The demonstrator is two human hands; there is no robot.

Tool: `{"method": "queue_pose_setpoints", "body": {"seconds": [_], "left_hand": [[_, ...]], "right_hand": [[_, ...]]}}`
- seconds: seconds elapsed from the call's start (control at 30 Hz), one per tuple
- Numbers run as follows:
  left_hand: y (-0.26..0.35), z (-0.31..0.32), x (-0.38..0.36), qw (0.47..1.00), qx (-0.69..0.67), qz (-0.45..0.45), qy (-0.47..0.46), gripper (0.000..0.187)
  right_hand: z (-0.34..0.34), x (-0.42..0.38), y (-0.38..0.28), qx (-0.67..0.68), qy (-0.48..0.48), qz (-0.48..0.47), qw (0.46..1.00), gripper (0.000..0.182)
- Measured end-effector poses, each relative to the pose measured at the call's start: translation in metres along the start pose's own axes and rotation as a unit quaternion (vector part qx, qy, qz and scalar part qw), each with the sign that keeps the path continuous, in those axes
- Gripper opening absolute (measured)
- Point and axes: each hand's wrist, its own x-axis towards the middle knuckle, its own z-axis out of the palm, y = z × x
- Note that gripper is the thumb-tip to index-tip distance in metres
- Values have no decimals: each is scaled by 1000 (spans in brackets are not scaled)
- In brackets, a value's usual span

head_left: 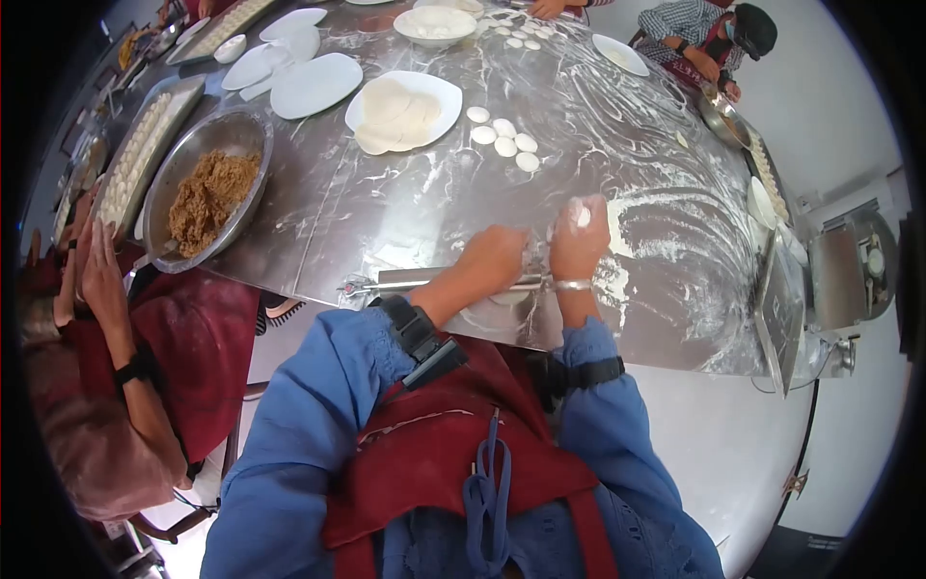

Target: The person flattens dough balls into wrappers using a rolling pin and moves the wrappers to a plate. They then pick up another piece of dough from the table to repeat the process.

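Both my hands are over the near edge of the floured metal table point(333, 207). My left hand point(495, 259) is closed, fingers curled under, and whatever it holds is hidden. Beside it, almost touching, my right hand point(580, 239) is closed too; a small white patch, dough or flour, shows at its top. A metal rod point(410, 278), perhaps a rolling pin, lies along the edge under my left forearm. Ahead of my hands are several small flattened dough pieces point(504, 146). Beyond them, a white plate point(449, 101) carries thin round dough wrappers point(397, 114).
To the left stands a steel bowl point(258, 145) of brown filling point(217, 198), beside a tray of dumplings point(135, 159). White plates point(316, 87) and a flour bowl point(434, 27) are farther back. A co-worker's hands point(99, 265) are at left; another person point(709, 43) works at far right.
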Motion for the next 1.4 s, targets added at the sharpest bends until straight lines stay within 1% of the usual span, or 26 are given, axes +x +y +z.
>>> {"method": "queue_pose_setpoints", "body": {"seconds": [0.03, 0.1, 0.13, 0.17, 0.2, 0.23, 0.3, 0.33, 0.4, 0.47, 0.5, 0.53, 0.6, 0.73, 0.8, 0.9, 0.93, 1.0, 1.03, 1.1, 1.13, 1.17, 1.2, 1.27, 1.33, 1.4], "left_hand": [[-1, -4, -2, 1000, -1, -3, 6, 14], [-7, -12, -10, 994, 67, 62, -66, 14], [-8, -18, -15, 994, 66, 58, -66, 14], [-9, -25, -19, 997, 24, 43, -55, 12], [-9, -26, -24, 998, -19, 27, -51, 11], [-7, -23, -26, 998, -19, 27, -62, 11], [-2, -22, -21, 997, -3, 24, -75, 10], [1, -16, -15, 997, -2, 29, -75, 10], [2, -7, -3, 999, 36, 13, 4, 10], [-3, -7, -4, 999, 35, 27, -15, 11], [-5, -8, -5, 998, 32, 42, -37, 11], [-6, -10, -7, 998, 30, 40, -34, 11], [-9, -21, -16, 998, -1, 37, -42, 9], [-3, -21, -20, 995, -45, -2, -93, 10], [0, -7, -7, 999, 18, 28, -26, 11], [1, 1, -1, 1000, 4, 8, -19, 13], [-1, -4, -3, 1000, 4, 5, -11, 13], [-7, -15, -12, 996, 53, 46, -45, 13], [-11, -19, -14, 997, 54, 44, -44, 13], [-16, -21, -23, 999, -15, 25, -34, 15], [-13, -18, -26, 998, -16, 23, -47, 15], [-9, -16, -22, 998, -12, 28, -48, 15], [-3, -15, -16, 998, -7, 34, -42, 16], [0, -2, -6, 999, -13, 28, -24, 16], [1, -4, -6, 1000, -23, 12, -1, 16], [-1, -14, -11, 994, 75, 32, -73, 12]], "right_hand": [[-5, -4, -2, 2, -4, -5, 1000, 8], [-36, -31, -7, 58, -24, 53, 997, 8], [-46, -39, -9, 84, -31, 86, 992, 8], [-48, -42, -11, 84, -32, 89, 992, 8], [-53, -48, -13, 106, -36, 148, 983, 8], [-57, -55, -14, 126, -36, 206, 970, 7], [-34, -30, 1, 43, -35, 85, 995, 8], [-17, -16, 7, 37, -27, 67, 997, 8], [-4, -4, 7, 34, -21, 42, 998, 8], [-2, -3, 1, -4, 9, -12, 1000, 8], [-13, -11, -1, 10, -6, 14, 1000, 8], [-28, -24, -7, 10, -9, 11, 1000, 8], [-52, -44, -18, 58, -28, 108, 992, 8], [-37, -39, 3, 91, -20, 128, 987, 9], [-8, -10, 12, 28, -22, 45, 998, 11], [-6, -5, 2, 1, -9, 17, 1000, 11], [-13, -11, 3, 16, -12, 39, 999, 11], [-40, -39, -1, 64, -19, 89, 994, 9], [-50, -48, -6, 97, -19, 119, 988, 8], [-50, -48, -14, 92, -11, 116, 989, 7], [-52, -51, -15, 84, -2, 112, 990, 7], [-42, -42, 2, 98, -28, 140, 985, 8], [-28, -28, 5, 98, -22, 140, 985, 8], [-6, -6, 4, 1, 1, 23, 1000, 7], [-12, -11, 0, 4, 2, 19, 1000, 7], [-28, -26, -1, 9, -4, 13, 1000, 7]]}}
